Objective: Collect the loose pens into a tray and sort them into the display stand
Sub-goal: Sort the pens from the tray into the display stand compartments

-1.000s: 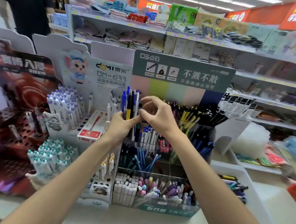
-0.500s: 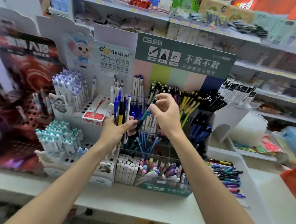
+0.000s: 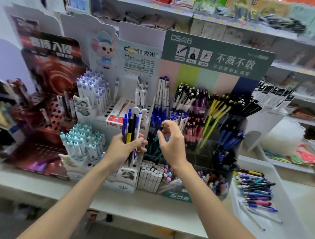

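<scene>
The tray [image 3: 275, 235] holding loose pens [image 3: 255, 192] sits right of the display stand [image 3: 226, 121] on the counter [image 3: 147, 207].

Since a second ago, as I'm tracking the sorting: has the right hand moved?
Yes. The right hand has dropped from before the pastel backboard down to the teal pens.

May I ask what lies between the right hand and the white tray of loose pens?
Between the right hand and the tray, the head view shows the display stand, its compartments holding yellow pens and blue pens.
</scene>
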